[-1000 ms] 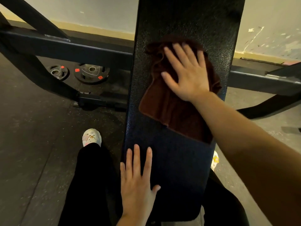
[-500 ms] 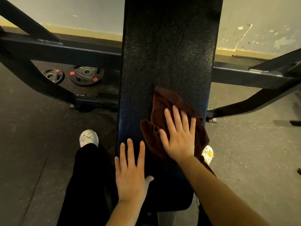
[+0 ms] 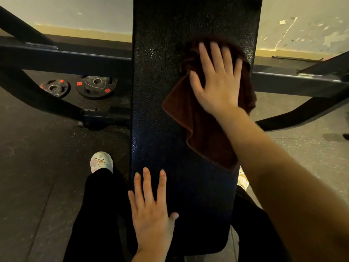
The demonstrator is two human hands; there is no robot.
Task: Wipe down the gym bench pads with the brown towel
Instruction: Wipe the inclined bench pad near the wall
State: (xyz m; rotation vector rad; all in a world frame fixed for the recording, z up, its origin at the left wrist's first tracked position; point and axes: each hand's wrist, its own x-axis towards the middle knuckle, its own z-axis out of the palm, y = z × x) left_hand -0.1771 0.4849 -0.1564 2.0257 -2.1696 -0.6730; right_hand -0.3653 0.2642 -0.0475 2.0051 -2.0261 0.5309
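A long black textured bench pad [image 3: 162, 103] runs straight away from me down the middle of the view. The brown towel [image 3: 204, 133] lies crumpled on the pad's right half, trailing back toward me. My right hand [image 3: 217, 80] presses flat on the towel's far end, fingers straight and spread. My left hand [image 3: 151, 210] rests flat on the near left part of the pad, fingers straight, holding nothing. My right forearm hides part of the towel's near right edge.
Black steel frame beams [image 3: 66, 57] cross behind the pad on both sides. Two weight plates [image 3: 94, 87] lie on the dark floor at the left. My black-trousered legs straddle the bench, with a white shoe [image 3: 101, 161] at the left. A pale wall stands behind.
My right hand has pushed the towel from the near part of the pad up to its far right part. My left hand has stayed flat on the near end.
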